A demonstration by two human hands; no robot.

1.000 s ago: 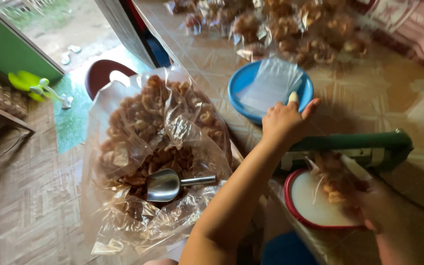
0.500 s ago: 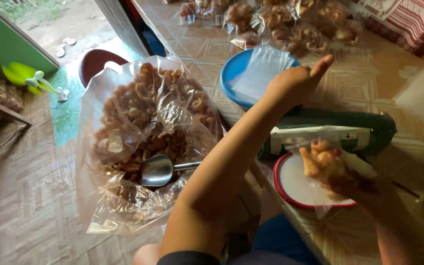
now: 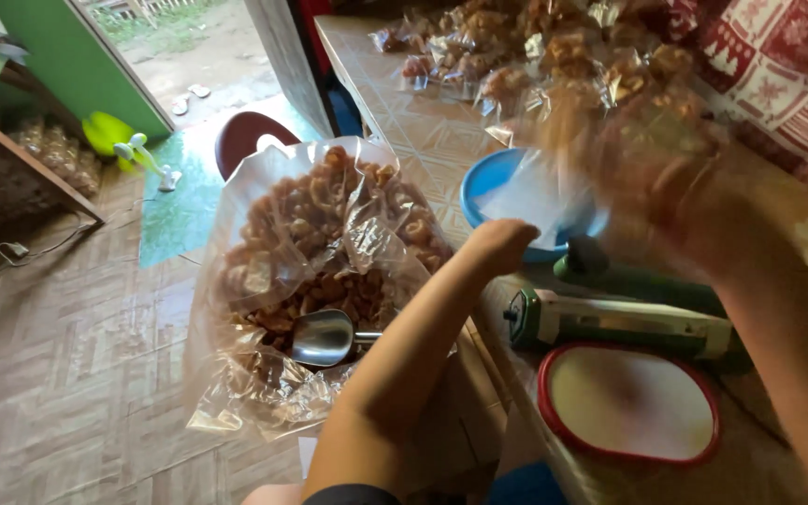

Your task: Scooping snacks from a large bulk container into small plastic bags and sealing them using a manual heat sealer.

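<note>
— What takes up the most room?

— The table (image 3: pixel 423 131), tiled, running along the right. Beside it on the floor stands a big clear sack (image 3: pixel 315 281) of fried snacks, open at the top, with a metal scoop (image 3: pixel 324 337) lying in it.

— And on the table?

— At the far end, a heap of filled packets (image 3: pixel 535 47). Nearer, a green sealer (image 3: pixel 628 313) lies across, and just in front of it a white lid with a red rim (image 3: pixel 628 402). Behind the sealer is a blue bowl (image 3: pixel 497 187) with empty clear bags (image 3: pixel 526 201) in it.

— The hands?

— The left hand (image 3: pixel 502 243) is at the bowl's near rim, fingers curled down onto the empty bags; whether it has pinched one I cannot tell. The right hand (image 3: pixel 694 215) is raised above the sealer, closed round a filled packet (image 3: pixel 647 150), which is blurred and up in the air between the bowl and the heap.

— Anything smaller?

— A green fan (image 3: pixel 133 145) on the floor near the doorway.
</note>
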